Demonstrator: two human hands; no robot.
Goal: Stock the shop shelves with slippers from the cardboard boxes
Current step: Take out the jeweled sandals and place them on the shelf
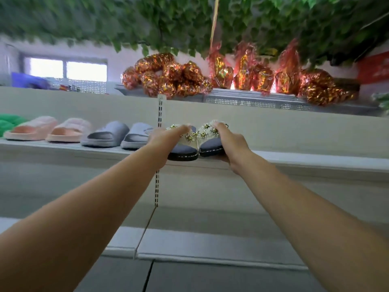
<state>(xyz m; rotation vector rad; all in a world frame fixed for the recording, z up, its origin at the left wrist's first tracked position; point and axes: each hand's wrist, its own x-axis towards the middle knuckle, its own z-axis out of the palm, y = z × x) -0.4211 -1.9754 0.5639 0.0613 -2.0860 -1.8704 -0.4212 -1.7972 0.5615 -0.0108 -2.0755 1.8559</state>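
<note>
On the middle shelf (315,160), just right of the slotted upright (161,110), a pair of jewelled slippers sits at the front lip.

**Hands.** The left hand (166,135) grips the left slipper (183,149), with its fingers curved over the beaded strap. The right hand (229,142) grips the right slipper (210,144) in the same way, fingers over the strap and the heel of the hand low against the outer side. Both thumbs are hidden.

**Position.** The two slippers lie side by side and appear to touch. Whether the soles bear fully on the shelf or are partly carried cannot be told.

**Governing relation.** Each slipper's long axis runs front to back, with the toe toward the back panel and the heel toward the person. The pair lies straight ahead of both hands, and neither hand is nearer than the other. Judged from this, the step in hand is seating the pair, and the next move would be a straight push away from the body — no turning needed.

**Clearances.** The grey slippers (105,135) stand just left of the left hand, with the nearest one close to the wrist, so a sideways drift could knock it. Pink slippers (31,128) and a green pair (8,123) continue the row to the left. To the right of the pair the shelf shows no stock.

**Above.** Foil-wrapped bundles (168,74) sit on the top shelf — well apart from the hands.
</note>
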